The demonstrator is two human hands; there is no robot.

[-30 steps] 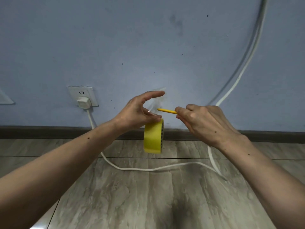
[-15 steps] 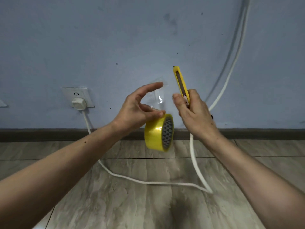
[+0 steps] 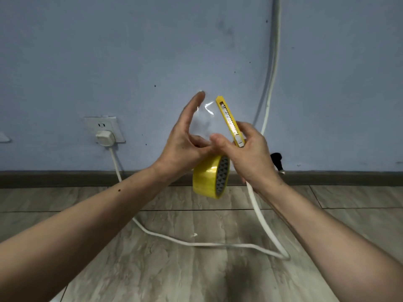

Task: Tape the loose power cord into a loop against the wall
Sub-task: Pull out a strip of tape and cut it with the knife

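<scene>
My left hand [image 3: 185, 140] holds a yellow tape roll [image 3: 210, 178] that hangs below its thumb and curled fingers. Its index finger points up, and a clear strip of tape [image 3: 207, 114] stretches from the fingertip down toward the roll. My right hand [image 3: 247, 153] grips a yellow utility knife [image 3: 229, 120], tip up and leaning left beside the strip. The white power cord [image 3: 196, 243] runs from the plug [image 3: 105, 137] in the wall socket [image 3: 102, 125] down across the floor. It bends back at the right, passes behind my right wrist and climbs the wall.
The blue wall [image 3: 130, 51] meets a dark baseboard [image 3: 65, 177] above grey wood-look floor tiles [image 3: 152, 269]. A small black object [image 3: 276, 159] sits against the wall just right of my right hand.
My right hand has turned the knife from lying level to standing upright and brought it close beside the tape strip. The roll has twisted so that its patterned core shows.
</scene>
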